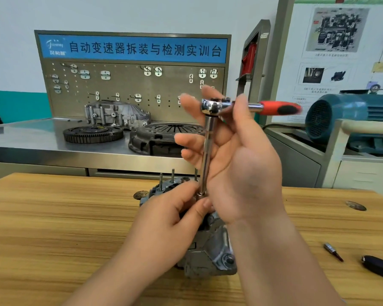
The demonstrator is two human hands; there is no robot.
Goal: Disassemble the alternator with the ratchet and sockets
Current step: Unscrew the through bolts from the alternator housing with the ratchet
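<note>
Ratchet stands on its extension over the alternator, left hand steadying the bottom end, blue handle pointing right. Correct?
No: the head view shows the ratchet handle is red and black, not blue. The rest holds: extension upright over the alternator, left hand pinching its bottom end.

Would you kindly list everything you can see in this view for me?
alternator: one, grey, centre of wooden table
extension bar: one, chrome, upright on alternator
ratchet: one, chrome with red-black handle, atop extension bar
screwdriver bit: one, steel, table right
black handle: one, table's right edge
flywheel: one, dark, steel bench
clutch cover: one, dark, steel bench
housing: one, silver, behind flywheel
pegboard: one, grey, blue sign, behind bench
electric motor: one, blue, right
left hand: pinches bar's lower end
right hand: holds ratchet head
</note>
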